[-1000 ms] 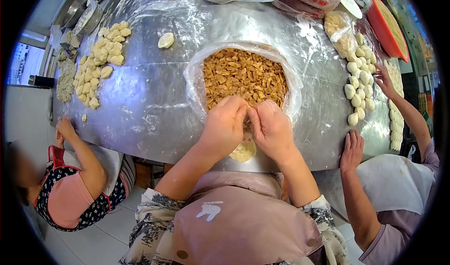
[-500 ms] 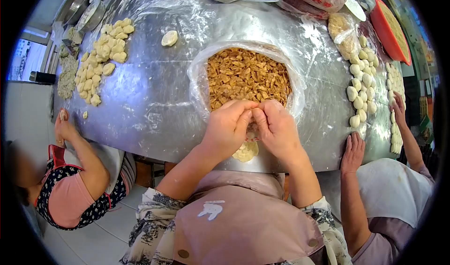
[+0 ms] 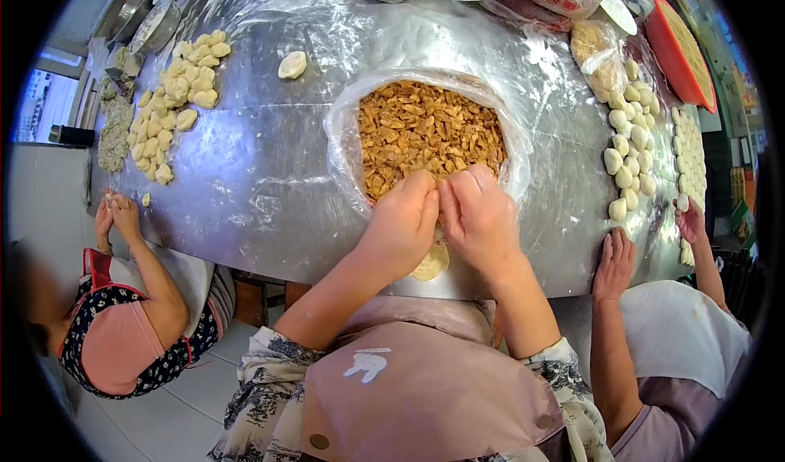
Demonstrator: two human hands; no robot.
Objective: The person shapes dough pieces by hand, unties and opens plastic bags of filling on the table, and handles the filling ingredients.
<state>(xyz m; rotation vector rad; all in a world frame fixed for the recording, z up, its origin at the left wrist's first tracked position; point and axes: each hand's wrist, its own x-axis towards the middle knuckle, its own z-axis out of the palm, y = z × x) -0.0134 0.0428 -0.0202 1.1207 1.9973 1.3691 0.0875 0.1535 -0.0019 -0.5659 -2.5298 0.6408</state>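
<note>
My left hand point(image 3: 402, 221) and my right hand point(image 3: 481, 221) meet fingertip to fingertip over the near edge of a plastic-lined container of brown chopped filling point(image 3: 429, 127). Both are closed in a pinch, and what lies between the fingers is mostly hidden. Just below them, a flat pale dough round point(image 3: 432, 263) rests at the table's near edge, partly covered by my hands.
The metal table point(image 3: 278, 159) bears a heap of dough pieces point(image 3: 172, 102) at left, one dough piece point(image 3: 292, 65), and rows of dough balls point(image 3: 628, 147) at right. Co-workers' hands are at left point(image 3: 118, 213) and right point(image 3: 615, 270). A red basin point(image 3: 679, 53) stands at back right.
My hands stay together above the filling, their fingers slightly shifted and more curled. The right co-worker's far hand moved nearer and holds a dough ball; the left co-worker's hands shifted.
</note>
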